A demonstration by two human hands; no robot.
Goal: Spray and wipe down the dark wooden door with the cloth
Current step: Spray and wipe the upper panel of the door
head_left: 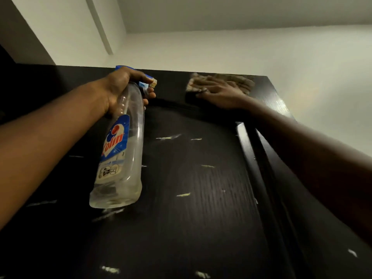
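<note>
The dark wooden door (191, 198) fills the lower view, seen from below, with pale scratches on its grain. My left hand (120, 87) grips the neck of a clear spray bottle (120, 158) with a blue label; its nozzle points toward the upper part of the door. My right hand (221, 93) lies flat, fingers spread, pressing a beige cloth (237, 82) against the door near its top right corner. The hand covers part of the cloth.
The door's top edge (171, 70) meets a white wall (261, 47) and ceiling above. A raised vertical moulding (257, 168) runs down the right side of the door. A grey wall section (24, 37) stands at the upper left.
</note>
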